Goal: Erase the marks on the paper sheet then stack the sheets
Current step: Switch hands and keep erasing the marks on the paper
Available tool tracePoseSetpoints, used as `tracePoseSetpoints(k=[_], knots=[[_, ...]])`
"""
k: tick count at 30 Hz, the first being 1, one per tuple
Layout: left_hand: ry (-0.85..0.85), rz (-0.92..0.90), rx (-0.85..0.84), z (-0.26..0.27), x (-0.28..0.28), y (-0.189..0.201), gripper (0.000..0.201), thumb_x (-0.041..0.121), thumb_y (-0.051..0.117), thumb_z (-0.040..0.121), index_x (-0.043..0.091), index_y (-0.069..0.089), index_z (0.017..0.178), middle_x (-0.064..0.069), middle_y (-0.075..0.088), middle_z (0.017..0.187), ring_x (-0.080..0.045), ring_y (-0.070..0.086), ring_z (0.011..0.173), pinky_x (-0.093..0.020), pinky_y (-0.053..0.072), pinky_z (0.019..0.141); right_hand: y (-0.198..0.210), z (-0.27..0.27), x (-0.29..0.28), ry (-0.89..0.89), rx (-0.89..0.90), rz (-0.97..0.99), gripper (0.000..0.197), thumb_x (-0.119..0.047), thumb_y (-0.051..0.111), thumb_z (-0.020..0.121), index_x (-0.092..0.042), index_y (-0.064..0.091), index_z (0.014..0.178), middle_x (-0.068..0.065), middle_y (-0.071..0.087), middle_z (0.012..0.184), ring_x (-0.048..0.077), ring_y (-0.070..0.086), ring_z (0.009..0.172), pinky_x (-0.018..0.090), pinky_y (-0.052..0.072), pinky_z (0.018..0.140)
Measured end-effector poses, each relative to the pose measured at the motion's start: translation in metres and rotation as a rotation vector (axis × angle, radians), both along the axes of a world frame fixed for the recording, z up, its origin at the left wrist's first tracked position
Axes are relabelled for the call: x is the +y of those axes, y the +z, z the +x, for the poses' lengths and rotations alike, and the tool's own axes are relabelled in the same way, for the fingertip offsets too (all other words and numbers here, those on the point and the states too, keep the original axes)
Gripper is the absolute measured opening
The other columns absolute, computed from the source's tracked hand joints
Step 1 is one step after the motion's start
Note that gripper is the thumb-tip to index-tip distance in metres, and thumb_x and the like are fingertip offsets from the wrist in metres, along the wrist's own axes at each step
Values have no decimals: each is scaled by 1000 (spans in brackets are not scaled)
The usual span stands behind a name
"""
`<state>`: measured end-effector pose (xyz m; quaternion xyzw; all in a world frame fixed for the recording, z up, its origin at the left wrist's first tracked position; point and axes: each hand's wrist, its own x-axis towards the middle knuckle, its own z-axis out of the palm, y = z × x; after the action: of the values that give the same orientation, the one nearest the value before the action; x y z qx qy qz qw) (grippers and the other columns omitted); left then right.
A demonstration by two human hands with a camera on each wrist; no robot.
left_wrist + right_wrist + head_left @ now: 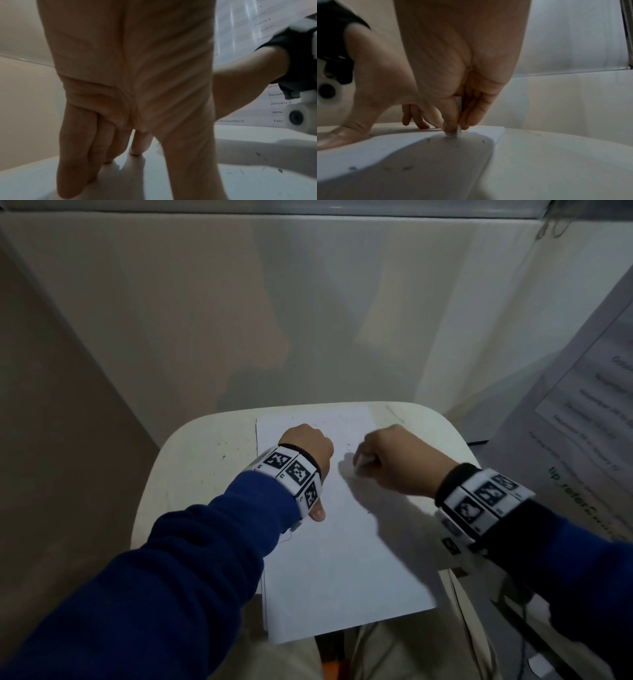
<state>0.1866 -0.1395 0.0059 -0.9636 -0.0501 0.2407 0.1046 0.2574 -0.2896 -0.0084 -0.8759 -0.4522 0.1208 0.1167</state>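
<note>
A white paper sheet [335,542] lies lengthwise on a small cream table [191,460], with another sheet's edge showing under it at the left and near end. My left hand [306,445] rests on the sheet's far left part, its straight fingers [77,155] pressing the paper flat. My right hand [387,460] pinches a small white eraser [458,130] between thumb and fingers, its tip touching the paper near the far middle. Dark eraser crumbs [406,168] lie scattered on the sheet. The head view blurs the right hand.
A printed schedule sheet [589,412] hangs on the panel at the right. Pale partition walls [239,320] close in the table at the back and left. My lap is under the table's near edge, where the paper overhangs.
</note>
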Motion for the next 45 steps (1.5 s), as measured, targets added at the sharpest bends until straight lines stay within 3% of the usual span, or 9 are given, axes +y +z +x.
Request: tracePoseSetpoints(k=[2,6,10,14,21,29,34,38,45], knots=[[2,1,-7,0,-1,1,74,54,83,72,11,57,127,-3,58,95,-20,50,84,-29,42,70,-5,4,11,-50,-4,52,21,-11,57,83,-22,64,67,-3,63,75,20,61,73,31,50,69],[14,-4,-10,1,0,0,62,48,79,79,12,59,125,-3,56,92,-21,51,84,-29,43,69,-5,-5,1,-14,-2,-28,18,-10,57,82,-21,70,75,0,65,82,23,62,77,37,53,73],[2,2,8,4,1,-3,79,54,81,74,10,55,134,-3,66,108,-22,61,97,-30,46,70,-5,-24,-27,69,14,-79,12,-13,67,80,-22,74,81,-5,66,86,17,62,83,33,51,75],[1,-1,12,2,2,-3,103,64,86,60,10,49,140,-4,65,113,-22,60,105,-30,45,72,4,-14,-24,89,61,-133,13,-11,69,79,-23,74,79,-15,65,74,2,57,73,14,44,68],[16,6,23,1,-2,1,94,63,86,61,11,52,132,-1,50,82,-20,50,82,-30,43,69,-7,2,1,-51,-7,6,16,-12,58,81,-21,71,80,1,67,87,25,64,81,39,53,75],[0,3,6,1,1,-3,105,64,85,60,10,47,141,-3,64,111,-21,60,101,-30,49,75,3,-25,-35,72,95,-144,11,-13,68,77,-24,72,75,-9,68,77,9,60,76,24,51,72],[10,-9,4,-1,1,-2,103,67,85,57,11,49,136,0,52,82,-20,51,81,-30,45,70,-3,4,9,-25,9,25,18,-11,61,80,-24,69,70,-5,68,78,16,62,74,30,51,73],[7,4,6,0,1,-1,105,68,85,56,13,48,137,0,49,82,-20,49,83,-30,44,71,-11,14,30,-87,-9,47,20,-12,53,82,-16,72,76,5,70,85,27,65,79,38,56,76],[-6,3,-1,3,7,-8,100,71,85,52,13,53,126,-2,63,100,-21,57,89,-30,49,73,-3,-19,-14,66,59,-96,19,-12,60,75,-27,62,64,-7,65,74,14,60,71,32,53,69]])
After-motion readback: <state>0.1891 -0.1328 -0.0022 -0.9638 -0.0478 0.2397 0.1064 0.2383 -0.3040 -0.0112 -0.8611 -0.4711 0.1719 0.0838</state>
